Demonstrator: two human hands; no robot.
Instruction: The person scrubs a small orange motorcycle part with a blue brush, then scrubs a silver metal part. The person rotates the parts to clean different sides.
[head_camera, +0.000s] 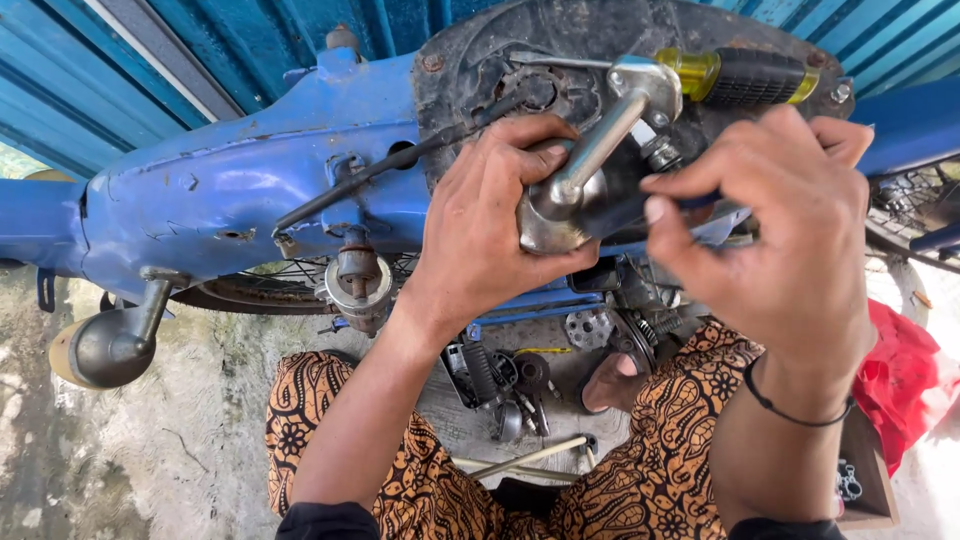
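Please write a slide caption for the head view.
Left hand grips a metal part on a blue motorbike; right hand works beside it.

Rough grey concrete floor (170, 450), stained, carries scattered small metal parts (500, 385), a perforated metal disc (588, 328), a pale thin rod (528, 457) and crumpled red cloth (905, 385) at right.

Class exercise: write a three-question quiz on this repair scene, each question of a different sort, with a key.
1. True or false: the left hand grips a round metal part.
2. What colour is the frame? A red, B blue, C green.
3. Fill in: the right hand wears a black ____ at the wrist.

Key: 1 true; 2 B; 3 band.
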